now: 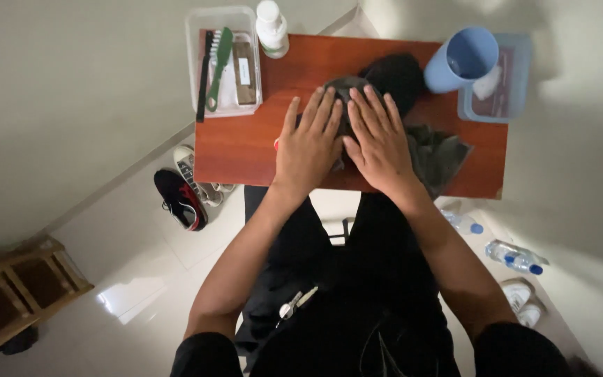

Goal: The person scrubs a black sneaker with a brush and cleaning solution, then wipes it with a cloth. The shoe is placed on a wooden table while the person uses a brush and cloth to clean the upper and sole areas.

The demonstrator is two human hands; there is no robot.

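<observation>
My left hand point(310, 143) and my right hand point(378, 139) lie flat, palms down and fingers spread, side by side on a dark shoe point(385, 75) at the middle of a small reddish wooden table point(235, 150). The hands cover most of the shoe; only its black far end shows beyond my fingertips. A dark grey cloth point(441, 157) lies crumpled under and to the right of my right hand. Something small and red peeks out at the left edge of my left hand.
A clear box point(223, 63) with a green brush and other brushes sits at the table's far left, a white bottle point(271, 28) beside it. A blue cup point(463, 59) lies on a clear lidded container point(507, 98) at far right. Sneakers point(181, 199), water bottles point(516, 257) and a wooden stool point(15, 293) are on the floor.
</observation>
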